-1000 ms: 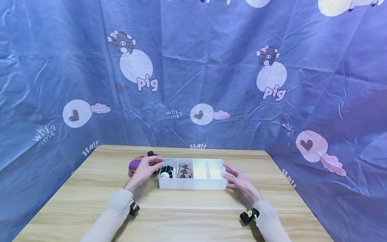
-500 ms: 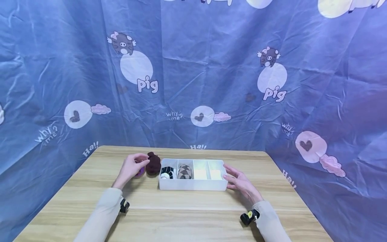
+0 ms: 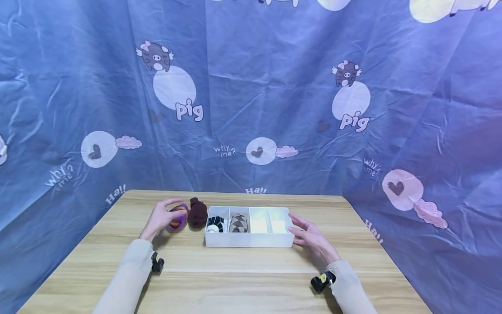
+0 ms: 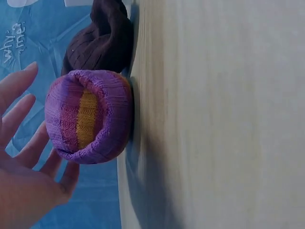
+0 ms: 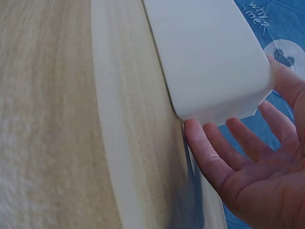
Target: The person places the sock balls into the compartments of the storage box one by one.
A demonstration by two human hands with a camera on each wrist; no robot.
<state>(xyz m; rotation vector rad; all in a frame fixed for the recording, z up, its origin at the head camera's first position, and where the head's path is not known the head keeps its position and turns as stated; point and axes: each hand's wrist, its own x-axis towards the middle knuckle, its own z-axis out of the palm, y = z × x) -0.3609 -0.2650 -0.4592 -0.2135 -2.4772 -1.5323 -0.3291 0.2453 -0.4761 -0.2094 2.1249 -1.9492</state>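
- Spanning the foreground, one bench (image 3: 235, 288), pale wood grain.
- Two sleeves, off-white, one left (image 3: 124, 279), one right (image 3: 349, 283), reaching in from the lower edge of the head view.
- Two wrist cameras, small and black, one at the left cuff (image 3: 157, 264), one at the right cuff (image 3: 320, 282).
- One right hand (image 3: 314, 239), at the right end of the box; fingers fairly straight and spread, their tips against the end wall.
- One white box (image 3: 249, 240), standing on the bench, long side toward the person, divided into four compartments in a row.
- One black-and-white rolled sock (image 3: 217, 223), in the leftmost compartment.
- One diamond-patterned rolled sock (image 3: 238, 223), brown and beige, in the second compartment from the left.
- One left hand (image 3: 158, 218), beside the purple sock; fingers wide apart and gently bent, not closed round it; whether any tip touches cannot be told.
- One purple rolled sock (image 4: 88, 119), striped with orange and dark pink, on the bench to the left of the brown bundle.
- One dark brown bundle (image 3: 198, 214), knitted, on the bench between purple sock and box.
- One blue cloth (image 3: 235, 96), creased, hanging behind the bench; printed with pigs, hearts, clouds and lettering.
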